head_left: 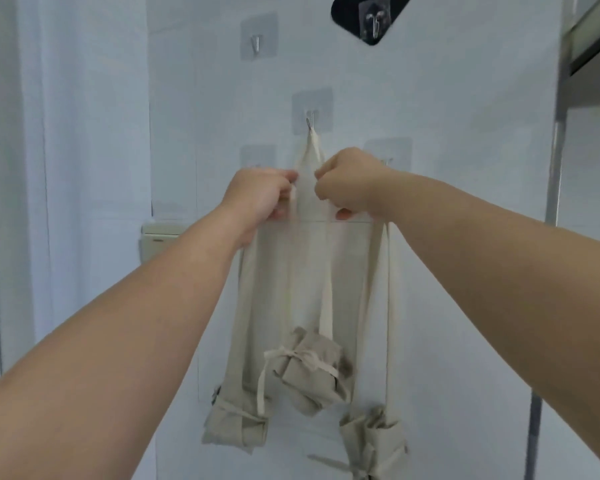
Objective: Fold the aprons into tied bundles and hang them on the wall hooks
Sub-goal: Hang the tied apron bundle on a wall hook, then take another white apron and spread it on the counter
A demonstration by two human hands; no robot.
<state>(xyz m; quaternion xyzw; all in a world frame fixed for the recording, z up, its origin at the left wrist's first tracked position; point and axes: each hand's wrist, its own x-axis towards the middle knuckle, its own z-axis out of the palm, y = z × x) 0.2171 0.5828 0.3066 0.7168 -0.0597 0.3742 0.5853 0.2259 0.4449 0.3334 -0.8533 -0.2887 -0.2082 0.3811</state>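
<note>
On the far left, the left bundle is hanging low on the wall. Its strap is going up behind the left hand, so the hook holding it is hiding from view.

The left hand is reaching out to the wall. Its fingers are curling and pinching the left side of the loop. The loop is sitting over the middle hook, and both sides of it are running down to the middle bundle. That bundle is tied with a bow and is hanging between the other two, a little higher.

The right hand is pinching the right side of the same loop, with its fingers tucked in tight. The two hands are close together, but they are not touching.

On the right, the right bundle is hanging lowest, with its strap going up behind the right hand.

It looks like the person is settling this loop on its hook. To do it well, both hands should be pulling down softly and evenly, so the loop is sitting deep in the bend of the hook. The loop should be lying flat, not twisting. Letting go should be slow, one hand at a time, so the bundle is not swinging into its neighbours or jumping off.

Up high, an empty hook is waiting.
</note>
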